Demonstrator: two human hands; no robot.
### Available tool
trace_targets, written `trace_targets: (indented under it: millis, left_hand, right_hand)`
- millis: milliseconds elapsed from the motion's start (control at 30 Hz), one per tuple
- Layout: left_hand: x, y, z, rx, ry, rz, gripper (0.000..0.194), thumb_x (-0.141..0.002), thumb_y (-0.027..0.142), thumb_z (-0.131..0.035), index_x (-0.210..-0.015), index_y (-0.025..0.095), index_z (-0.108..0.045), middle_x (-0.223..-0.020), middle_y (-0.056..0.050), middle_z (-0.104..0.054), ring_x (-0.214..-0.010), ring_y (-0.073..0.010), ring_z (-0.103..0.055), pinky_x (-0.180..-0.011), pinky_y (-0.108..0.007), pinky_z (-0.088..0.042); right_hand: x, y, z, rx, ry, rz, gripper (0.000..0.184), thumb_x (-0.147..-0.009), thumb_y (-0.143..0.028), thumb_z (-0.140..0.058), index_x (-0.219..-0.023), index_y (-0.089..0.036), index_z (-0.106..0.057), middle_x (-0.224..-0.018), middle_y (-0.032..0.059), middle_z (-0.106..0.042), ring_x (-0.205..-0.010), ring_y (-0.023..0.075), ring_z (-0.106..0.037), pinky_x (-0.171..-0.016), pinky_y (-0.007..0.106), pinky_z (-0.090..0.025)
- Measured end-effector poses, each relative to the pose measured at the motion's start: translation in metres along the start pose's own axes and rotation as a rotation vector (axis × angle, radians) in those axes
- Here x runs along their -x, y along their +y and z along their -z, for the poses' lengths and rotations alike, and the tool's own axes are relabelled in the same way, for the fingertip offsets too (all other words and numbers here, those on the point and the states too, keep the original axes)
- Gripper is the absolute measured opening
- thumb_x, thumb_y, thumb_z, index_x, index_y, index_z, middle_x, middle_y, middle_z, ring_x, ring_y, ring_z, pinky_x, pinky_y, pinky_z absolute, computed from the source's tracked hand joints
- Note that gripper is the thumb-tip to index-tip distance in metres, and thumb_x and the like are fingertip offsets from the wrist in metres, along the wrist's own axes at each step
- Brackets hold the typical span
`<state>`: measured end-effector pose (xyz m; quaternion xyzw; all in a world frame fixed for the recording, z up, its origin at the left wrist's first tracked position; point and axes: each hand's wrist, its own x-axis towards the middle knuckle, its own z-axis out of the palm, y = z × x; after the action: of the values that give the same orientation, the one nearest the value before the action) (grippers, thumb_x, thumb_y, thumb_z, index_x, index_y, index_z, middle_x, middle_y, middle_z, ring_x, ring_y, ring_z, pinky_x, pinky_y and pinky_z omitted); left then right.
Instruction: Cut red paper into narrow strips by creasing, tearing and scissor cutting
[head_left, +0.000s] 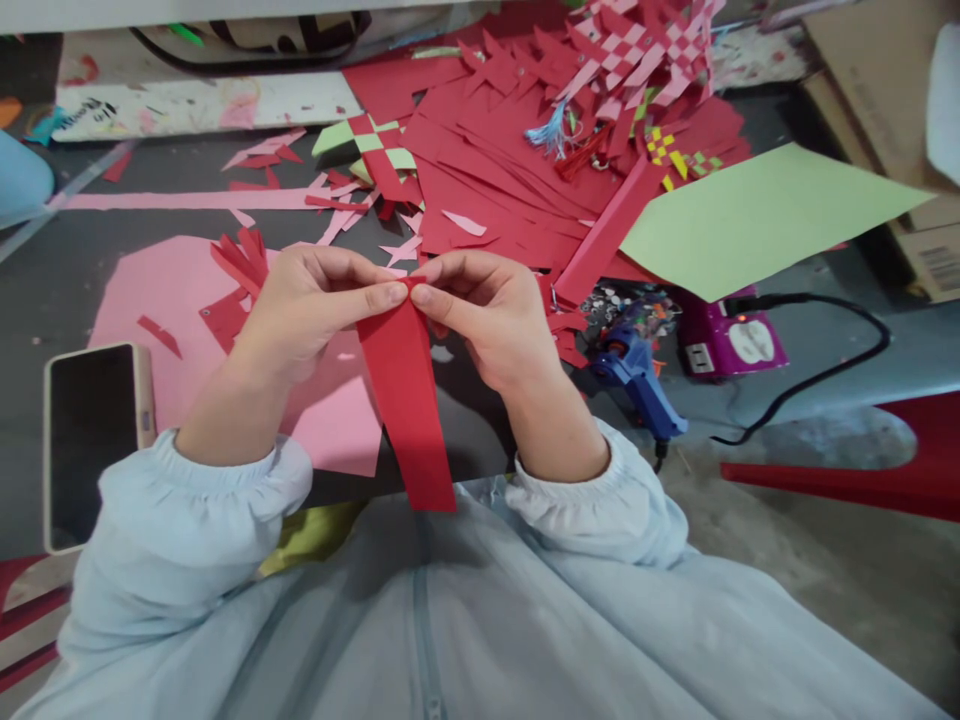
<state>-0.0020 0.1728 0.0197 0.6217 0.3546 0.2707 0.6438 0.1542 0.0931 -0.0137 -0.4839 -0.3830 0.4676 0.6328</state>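
Head: red strip (411, 410) partly behind hands (296, 305) (501, 315)

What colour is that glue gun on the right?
The plastic glue gun is blue, head view.

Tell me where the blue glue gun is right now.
In the head view, the glue gun lies on the right side of the table, just left of the purple box and beyond the right hand.

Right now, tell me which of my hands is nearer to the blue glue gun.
Right. Your right hand pinches the top of the red strip, just left of the blue glue gun; your left hand pinches it from the far side.
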Motion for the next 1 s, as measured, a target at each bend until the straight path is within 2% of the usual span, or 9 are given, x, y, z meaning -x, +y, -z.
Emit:
trace_targets:
  millis: [133,333,500,667,867,1000]
  left_hand:
    - [0.0007,0.001,-0.0018,-0.003,0.046,0.012,0.018,-0.063,0.035,-0.088,-0.066,0.024,-0.074,-0.072,-0.001,-0.073,-0.072,-0.0171,-0.068,-0.063,-0.03,-0.055]
    - [0.0013,-0.0017,-0.0035,0.043,0.064,0.047,0.015,-0.065,0.032,-0.086,-0.069,0.022,-0.076,-0.073,-0.001,-0.072,-0.07,-0.0143,-0.067,-0.064,-0.027,-0.053]
    - [0.0012,-0.0024,-0.0038,0.103,0.042,0.069,0.015,-0.065,0.031,-0.087,-0.07,0.023,-0.075,-0.07,0.001,-0.071,-0.067,-0.014,-0.065,-0.064,-0.029,-0.053]
    - [0.0015,-0.001,-0.0033,0.063,0.035,0.037,0.015,-0.068,0.033,-0.087,-0.069,0.025,-0.074,-0.072,0.0,-0.072,-0.071,-0.0162,-0.068,-0.064,-0.031,-0.053]
    - [0.0023,0.0005,-0.0022,0.045,0.084,0.032,0.017,-0.066,0.034,-0.087,-0.072,0.023,-0.075,-0.076,-0.001,-0.074,-0.073,-0.0161,-0.068,-0.066,-0.03,-0.056]
    - [0.0004,-0.0003,-0.0004,0.025,0.055,0.043,0.022,-0.062,0.034,-0.089,-0.073,0.021,-0.075,-0.072,0.0,-0.072,-0.069,-0.0157,-0.068,-0.063,-0.028,-0.056]
  right_hand:
    - [0.0003,-0.0005,0.0003,0.018,0.001,0.001,0.038,-0.062,-0.05,-0.088,-0.079,-0.02,-0.07,-0.075,-0.0023,-0.067,-0.063,0.009,-0.059,-0.054,0.022,-0.05]
    - [0.0025,-0.0008,0.0,0.077,0.023,0.067,0.029,-0.07,-0.045,-0.084,-0.08,-0.021,-0.07,-0.077,-0.0018,-0.066,-0.071,0.0112,-0.063,-0.066,0.026,-0.055]
    - [0.0046,-0.0039,-0.0025,0.117,0.04,0.123,0.024,-0.074,-0.042,-0.082,-0.078,-0.022,-0.069,-0.078,-0.0021,-0.066,-0.071,0.0106,-0.062,-0.068,0.026,-0.055]
    - [0.0036,-0.0055,-0.0032,0.103,0.053,0.093,0.029,-0.07,-0.046,-0.084,-0.078,-0.023,-0.069,-0.079,-0.0019,-0.067,-0.072,0.0113,-0.062,-0.069,0.027,-0.056]
    - [-0.0001,-0.0044,-0.0018,0.004,-0.002,-0.011,0.039,-0.059,-0.049,-0.09,-0.075,-0.021,-0.068,-0.072,-0.003,-0.065,-0.068,0.0112,-0.061,-0.064,0.027,-0.056]
    - [0.0002,-0.0043,-0.0021,-0.008,0.012,-0.021,0.039,-0.06,-0.05,-0.089,-0.075,-0.021,-0.067,-0.071,-0.0035,-0.063,-0.067,0.0106,-0.06,-0.064,0.026,-0.055]
